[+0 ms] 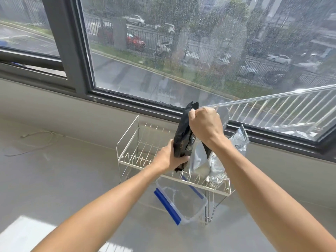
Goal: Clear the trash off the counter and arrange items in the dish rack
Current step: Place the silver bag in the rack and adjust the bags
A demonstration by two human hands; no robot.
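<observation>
Above the dish rack (127, 157) we hold 1 black foil bag (183, 137) upright with 2 hands: our left hand (171, 157) is wrapped closed around its lower part to steady it, and our right hand (205, 122) is fisted tight on its top edge, likely to keep the crumpled trash gathered while it is lifted clear. Behind that bag, 1 silver foil bag (218, 164) stands propped in the rack's right end, and 1 clear container with a blue lid edge (181, 202) sits under the rack's near rail.

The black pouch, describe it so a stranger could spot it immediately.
Find the white wire dish rack below the big window. Above its middle, the left hand and right hand grip a crumpled black foil pouch; unlike the silvery foil bags beside it, it is dark.
</observation>
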